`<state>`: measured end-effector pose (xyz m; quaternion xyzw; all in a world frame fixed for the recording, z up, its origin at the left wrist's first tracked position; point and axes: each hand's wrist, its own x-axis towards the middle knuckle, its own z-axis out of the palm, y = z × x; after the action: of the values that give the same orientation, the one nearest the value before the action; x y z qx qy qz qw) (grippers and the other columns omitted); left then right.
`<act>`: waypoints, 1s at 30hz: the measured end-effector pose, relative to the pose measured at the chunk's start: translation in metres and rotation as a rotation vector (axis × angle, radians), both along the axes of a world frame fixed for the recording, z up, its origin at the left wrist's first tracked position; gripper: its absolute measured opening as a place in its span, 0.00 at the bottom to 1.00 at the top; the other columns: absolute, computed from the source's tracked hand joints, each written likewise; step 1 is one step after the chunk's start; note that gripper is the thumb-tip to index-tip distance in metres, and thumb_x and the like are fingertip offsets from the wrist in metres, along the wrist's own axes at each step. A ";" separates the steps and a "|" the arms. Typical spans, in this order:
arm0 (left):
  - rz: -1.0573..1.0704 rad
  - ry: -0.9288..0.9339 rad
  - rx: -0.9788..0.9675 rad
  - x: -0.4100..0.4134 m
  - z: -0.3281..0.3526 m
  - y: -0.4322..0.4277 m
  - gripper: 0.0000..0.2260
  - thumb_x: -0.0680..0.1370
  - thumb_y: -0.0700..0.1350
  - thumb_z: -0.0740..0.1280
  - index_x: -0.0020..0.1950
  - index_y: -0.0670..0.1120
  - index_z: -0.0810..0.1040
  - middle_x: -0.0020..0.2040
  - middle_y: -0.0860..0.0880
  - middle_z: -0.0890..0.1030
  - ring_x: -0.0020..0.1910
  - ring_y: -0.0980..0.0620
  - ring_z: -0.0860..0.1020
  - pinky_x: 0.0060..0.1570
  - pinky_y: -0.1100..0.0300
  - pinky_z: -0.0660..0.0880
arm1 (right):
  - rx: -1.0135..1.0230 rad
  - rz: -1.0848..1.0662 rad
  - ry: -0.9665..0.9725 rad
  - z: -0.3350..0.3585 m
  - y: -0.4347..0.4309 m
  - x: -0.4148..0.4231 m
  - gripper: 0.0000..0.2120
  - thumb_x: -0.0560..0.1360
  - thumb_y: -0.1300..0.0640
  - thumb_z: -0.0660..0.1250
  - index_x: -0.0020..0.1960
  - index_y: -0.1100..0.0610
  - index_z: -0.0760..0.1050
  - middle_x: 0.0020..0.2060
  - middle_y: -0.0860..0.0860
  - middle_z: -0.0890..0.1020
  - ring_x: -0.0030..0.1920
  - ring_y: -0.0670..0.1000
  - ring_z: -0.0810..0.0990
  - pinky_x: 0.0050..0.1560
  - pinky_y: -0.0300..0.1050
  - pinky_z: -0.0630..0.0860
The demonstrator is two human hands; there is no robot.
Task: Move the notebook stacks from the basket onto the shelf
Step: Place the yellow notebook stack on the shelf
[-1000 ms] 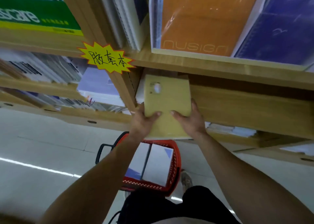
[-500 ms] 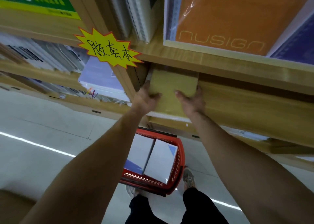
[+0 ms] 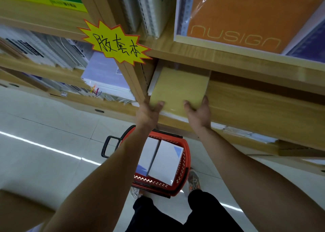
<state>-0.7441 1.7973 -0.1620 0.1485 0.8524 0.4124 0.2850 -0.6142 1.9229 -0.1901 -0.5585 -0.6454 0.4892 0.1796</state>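
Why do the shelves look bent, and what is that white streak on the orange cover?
Head view: the wide-angle lens bows the wooden shelf edges; the streak is glare on the plastic-wrapped orange notebook; the glossy floor reflects bright strips.

Single head-worn wide-angle view, facing forward and down, close to shelf [image 3: 237, 62], floor below

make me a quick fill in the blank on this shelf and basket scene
The left hand and right hand grip the tan notebook stack in the shelf, below an orange cover printed ____.
The basket on the floor is coloured ____.
Pale notebooks lie in it in ____ side-by-side piles.
Missing words: nusign; red; two.
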 end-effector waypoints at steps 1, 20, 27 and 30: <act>0.011 -0.002 0.010 -0.003 0.003 0.004 0.27 0.77 0.60 0.70 0.71 0.47 0.74 0.59 0.47 0.83 0.58 0.46 0.81 0.60 0.53 0.77 | 0.013 -0.007 0.000 0.003 0.003 -0.006 0.37 0.75 0.43 0.73 0.76 0.57 0.63 0.62 0.56 0.81 0.58 0.57 0.82 0.54 0.43 0.77; -0.434 0.201 -0.181 -0.011 -0.001 0.004 0.35 0.81 0.48 0.68 0.82 0.41 0.53 0.82 0.42 0.57 0.81 0.45 0.54 0.78 0.54 0.55 | 0.153 0.277 -0.145 0.020 0.016 -0.044 0.48 0.75 0.41 0.72 0.83 0.47 0.45 0.75 0.58 0.65 0.70 0.62 0.73 0.61 0.50 0.75; -0.495 0.289 -0.193 -0.024 -0.013 0.010 0.38 0.79 0.48 0.70 0.82 0.42 0.53 0.82 0.41 0.55 0.81 0.42 0.51 0.78 0.50 0.57 | 0.203 0.292 -0.238 0.022 0.028 -0.058 0.46 0.75 0.41 0.71 0.83 0.47 0.47 0.72 0.59 0.68 0.65 0.64 0.76 0.60 0.52 0.75; -0.512 0.242 -0.175 -0.025 -0.016 0.005 0.41 0.79 0.47 0.71 0.83 0.43 0.49 0.83 0.44 0.51 0.82 0.46 0.48 0.79 0.55 0.50 | 0.199 0.340 -0.238 0.021 0.033 -0.057 0.45 0.76 0.41 0.70 0.83 0.46 0.47 0.73 0.58 0.66 0.67 0.64 0.74 0.62 0.51 0.74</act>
<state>-0.7691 1.8019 -0.1778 0.3815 0.8474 0.2315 0.2878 -0.6711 1.9554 -0.1696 -0.4751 -0.7918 0.3772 0.0714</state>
